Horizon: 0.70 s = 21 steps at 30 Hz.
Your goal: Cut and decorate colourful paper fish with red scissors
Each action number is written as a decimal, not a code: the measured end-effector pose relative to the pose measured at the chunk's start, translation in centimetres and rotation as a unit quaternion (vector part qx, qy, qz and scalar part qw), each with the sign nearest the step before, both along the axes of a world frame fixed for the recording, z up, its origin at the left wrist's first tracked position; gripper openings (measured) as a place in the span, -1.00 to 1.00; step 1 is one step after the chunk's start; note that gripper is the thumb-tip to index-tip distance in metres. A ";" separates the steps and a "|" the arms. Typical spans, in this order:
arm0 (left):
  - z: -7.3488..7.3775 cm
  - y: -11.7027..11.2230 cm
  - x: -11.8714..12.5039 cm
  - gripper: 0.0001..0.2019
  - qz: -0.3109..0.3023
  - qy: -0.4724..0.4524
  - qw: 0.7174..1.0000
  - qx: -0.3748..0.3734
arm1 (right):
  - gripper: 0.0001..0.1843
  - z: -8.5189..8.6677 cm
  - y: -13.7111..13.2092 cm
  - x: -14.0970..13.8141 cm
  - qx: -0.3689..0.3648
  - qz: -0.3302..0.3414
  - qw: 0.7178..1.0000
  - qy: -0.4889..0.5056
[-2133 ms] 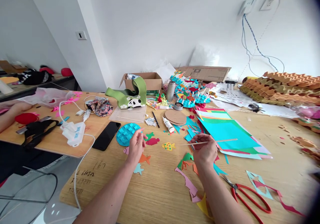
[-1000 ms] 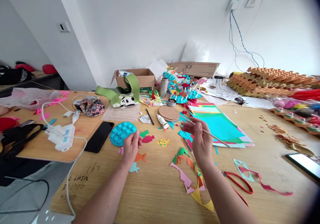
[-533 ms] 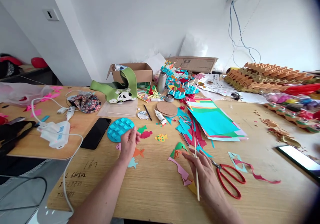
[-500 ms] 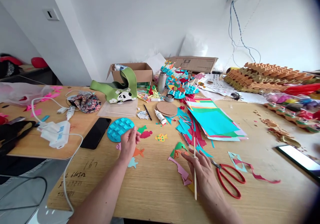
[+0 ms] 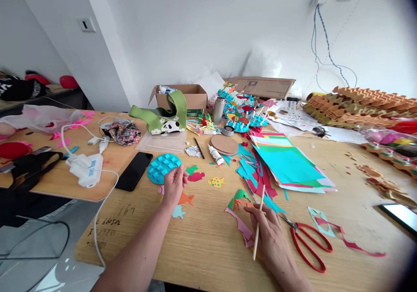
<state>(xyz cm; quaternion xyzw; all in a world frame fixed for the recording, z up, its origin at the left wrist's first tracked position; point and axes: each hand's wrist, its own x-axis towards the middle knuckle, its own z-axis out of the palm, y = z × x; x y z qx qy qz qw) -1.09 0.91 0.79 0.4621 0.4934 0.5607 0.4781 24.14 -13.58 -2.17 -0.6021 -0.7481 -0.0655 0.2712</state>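
Note:
My left hand [image 5: 174, 184] is closed beside a round blue disc with a woven paper top [image 5: 161, 166]; anything inside its fingers is hidden. Around it lie paper fish: a crimson one [image 5: 196, 177], a yellow spotted one [image 5: 216, 182], an orange one [image 5: 186, 199] and a light blue one [image 5: 178, 212]. A thin pale wooden stick [image 5: 256, 239] is held in my right hand [image 5: 272, 233], low over the table. Pink, green and orange paper scraps [image 5: 243, 225] lie left of that hand. Red-handled scissors [image 5: 312, 245] rest open to its right.
Behind the hands are a glue bottle [image 5: 215, 155], cardboard discs [image 5: 224, 145] and stacked coloured paper [image 5: 291, 162]. A black phone [image 5: 134, 172] and a white power strip [image 5: 86, 170] with its cable are at left. A green panda bag [image 5: 169, 118] stands farther back.
The view has swung slightly left, so everything appears farther right. The stick in my right hand leans a little more. Both hands have otherwise barely moved over the table.

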 end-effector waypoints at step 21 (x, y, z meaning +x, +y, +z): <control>-0.3 0.1 0.0 -0.55 -0.003 -0.002 1.000 0.011 | -0.55 0.7 -1.6 -2.2 0.003 0.052 0.996 -0.070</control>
